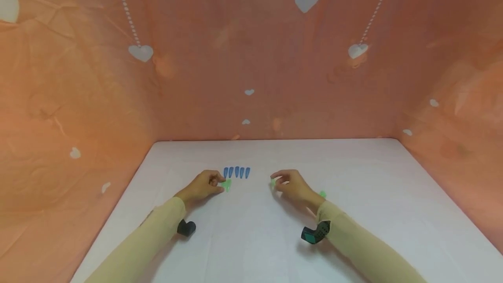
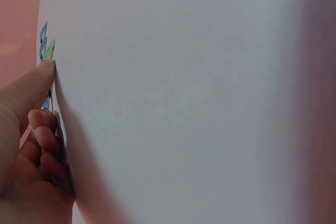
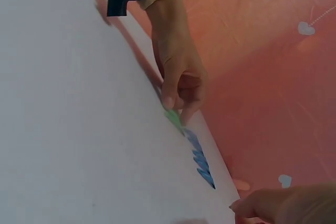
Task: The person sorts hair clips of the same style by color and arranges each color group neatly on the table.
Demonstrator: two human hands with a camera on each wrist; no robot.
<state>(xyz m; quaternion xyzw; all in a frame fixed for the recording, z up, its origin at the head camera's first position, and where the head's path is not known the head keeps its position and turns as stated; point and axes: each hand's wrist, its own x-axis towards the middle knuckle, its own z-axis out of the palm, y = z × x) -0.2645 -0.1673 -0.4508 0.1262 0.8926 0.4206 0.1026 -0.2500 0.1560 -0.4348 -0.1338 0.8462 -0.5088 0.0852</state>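
Note:
Several blue snap hair clips [image 1: 236, 172] lie in a row on the white table. Just below the row's left end, my left hand [image 1: 204, 185] has thumb and forefinger at a green hair clip [image 1: 227, 184], pinching it close to the tabletop. The right wrist view also shows this green hair clip [image 3: 174, 120] under the left fingertips, beside the blue clips [image 3: 202, 163]. To the right of the row, my right hand [image 1: 292, 185] pinches another green clip [image 1: 273, 183] between thumb and fingers. More green [image 1: 323, 194] shows beyond the right wrist, partly hidden by it.
The white tabletop [image 1: 251, 239] is bounded at the back and sides by orange-pink cloth [image 1: 275, 69] printed with pale hearts. A dark wrist device [image 1: 186, 228] hangs under the left sleeve, and another [image 1: 315, 232] under the right.

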